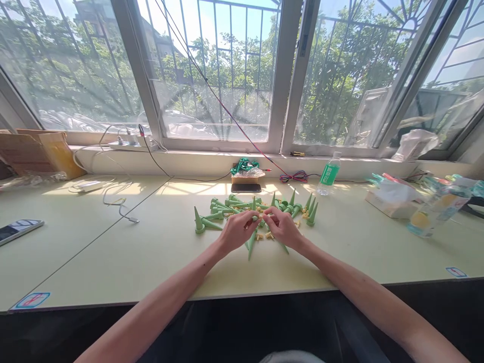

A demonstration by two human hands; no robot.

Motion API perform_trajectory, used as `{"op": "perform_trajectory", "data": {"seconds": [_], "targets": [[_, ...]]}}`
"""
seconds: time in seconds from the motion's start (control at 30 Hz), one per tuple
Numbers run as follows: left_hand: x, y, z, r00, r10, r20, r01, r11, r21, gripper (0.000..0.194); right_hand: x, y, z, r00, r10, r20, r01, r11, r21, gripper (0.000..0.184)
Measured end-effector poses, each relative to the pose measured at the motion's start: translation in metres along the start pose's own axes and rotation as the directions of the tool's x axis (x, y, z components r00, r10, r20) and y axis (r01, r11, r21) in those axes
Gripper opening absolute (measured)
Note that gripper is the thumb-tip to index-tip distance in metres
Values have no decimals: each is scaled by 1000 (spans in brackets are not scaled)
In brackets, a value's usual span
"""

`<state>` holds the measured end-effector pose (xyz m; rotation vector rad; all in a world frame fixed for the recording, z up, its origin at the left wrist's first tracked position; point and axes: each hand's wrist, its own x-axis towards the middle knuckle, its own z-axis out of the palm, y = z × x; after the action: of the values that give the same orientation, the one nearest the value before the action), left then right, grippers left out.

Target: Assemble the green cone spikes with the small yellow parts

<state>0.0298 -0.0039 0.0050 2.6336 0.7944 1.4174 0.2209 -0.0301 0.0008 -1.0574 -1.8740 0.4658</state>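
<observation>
My left hand [239,228] and my right hand [282,226] meet over a cluster of green plastic spikes on the table. The left fingers are closed on a green plastic spike, whose rounded end [255,218] shows at the fingertips. My right thumb and fingers pinch together right beside it; whatever they hold is too small to make out. Small yellow plastic pieces [268,235] lie below and around the hands. One loose spike [198,222] stands upright on its cap at the left, and another [312,216] stands at the right. The hands hide part of the cluster.
Behind the cluster lie a dark phone [246,188] and a small box [245,179] with green stuff on top. A green-labelled bottle [329,174] stands at the back right, near a tissue box [391,199]. White cables [120,205] and another phone [18,230] lie left.
</observation>
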Motion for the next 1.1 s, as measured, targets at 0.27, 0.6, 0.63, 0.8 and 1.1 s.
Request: {"op": "perform_trajectory", "data": {"seconds": [0.27,0.6,0.63,0.8,1.1], "targets": [[-2,-1,1,1000,-7,15,7,1000,0,16,1,-1,0,1000,-9,-25,8,999,-35,35],[-2,-1,2,1000,-14,2,14,1000,17,12,0,1,1,1000,-3,18,3,1000,1,25],[-2,-2,2,1000,-13,2,13,1000,19,13,0,2,1,1000,-6,17,6,1000,1,24],[-1,-1,1,1000,7,15,-7,1000,10,14,1,0,0,1000,-24,-7,24,999,-36,27],[-1,0,0,1000,7,15,-6,1000,-15,13,1,-1,0,1000,-3,-1,3,1000,-20,28]]}}
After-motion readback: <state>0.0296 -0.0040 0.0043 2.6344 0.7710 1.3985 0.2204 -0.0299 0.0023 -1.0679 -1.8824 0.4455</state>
